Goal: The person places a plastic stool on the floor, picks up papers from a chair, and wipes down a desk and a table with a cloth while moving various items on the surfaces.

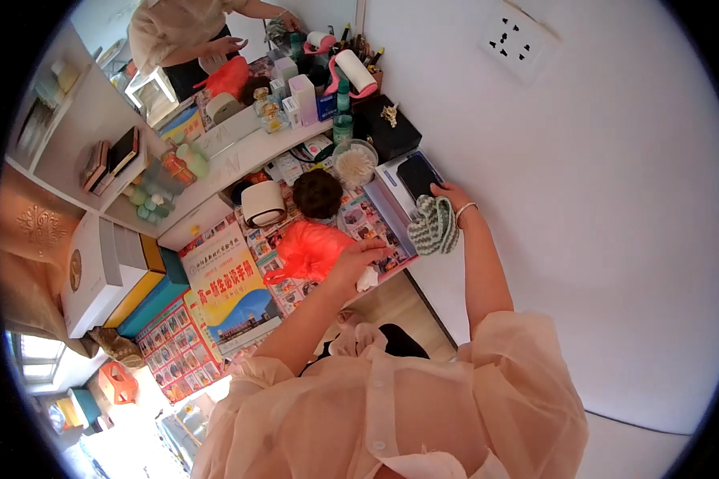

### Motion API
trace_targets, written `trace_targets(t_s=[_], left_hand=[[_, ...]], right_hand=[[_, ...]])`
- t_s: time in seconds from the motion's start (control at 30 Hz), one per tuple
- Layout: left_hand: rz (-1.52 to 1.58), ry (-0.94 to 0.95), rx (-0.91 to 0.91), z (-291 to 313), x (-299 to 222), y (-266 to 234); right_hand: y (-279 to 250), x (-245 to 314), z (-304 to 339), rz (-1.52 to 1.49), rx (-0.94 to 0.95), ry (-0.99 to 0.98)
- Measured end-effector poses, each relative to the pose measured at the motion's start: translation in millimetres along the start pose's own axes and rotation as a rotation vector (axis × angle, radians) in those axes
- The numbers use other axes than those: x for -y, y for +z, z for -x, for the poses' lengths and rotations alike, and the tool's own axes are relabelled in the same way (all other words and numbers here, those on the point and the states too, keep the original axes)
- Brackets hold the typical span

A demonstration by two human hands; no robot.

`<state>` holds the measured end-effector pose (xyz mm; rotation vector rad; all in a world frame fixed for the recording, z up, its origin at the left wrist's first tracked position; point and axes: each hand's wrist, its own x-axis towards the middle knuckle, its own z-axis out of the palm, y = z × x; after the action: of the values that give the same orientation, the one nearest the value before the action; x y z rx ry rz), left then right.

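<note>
My left hand (358, 262) reaches over the desk's front edge, fingers stretched to the right and close together. A crumpled white wad (367, 279), perhaps tissue, shows under its palm and seems held there. Just left of it lies a bright red plastic bag (308, 251). My right hand (453, 196), with a bracelet at the wrist, is closed at the upper edge of a green-and-white striped knitted piece (434, 227), which hangs at the desk's right edge. Its fingertips are beside a black phone-like slab (418, 175) on a white box (393, 177); whether they touch it I cannot tell.
Behind the bag are a dark brown hair bun (318, 194), a white roll-shaped thing (263, 204) and a tub of cotton swabs (355, 163). A black box (387, 128) stands at the wall. Left lies a printed booklet (230, 279); a mirror (188, 48) rises behind.
</note>
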<state>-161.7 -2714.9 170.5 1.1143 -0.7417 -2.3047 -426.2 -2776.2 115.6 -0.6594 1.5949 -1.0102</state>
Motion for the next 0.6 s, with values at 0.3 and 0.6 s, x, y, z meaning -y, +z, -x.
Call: trace_targets(t_s=[0.3, 0.6], left_hand=[[-0.079, 0.120, -0.104, 13, -6, -21], [-1.490, 0.416, -0.705, 70, -5, -81]], right_hand=[[1, -10, -6, -0.269, -0.053, -0.037], [22, -11, 16, -0.142, -0.106, -0.183]])
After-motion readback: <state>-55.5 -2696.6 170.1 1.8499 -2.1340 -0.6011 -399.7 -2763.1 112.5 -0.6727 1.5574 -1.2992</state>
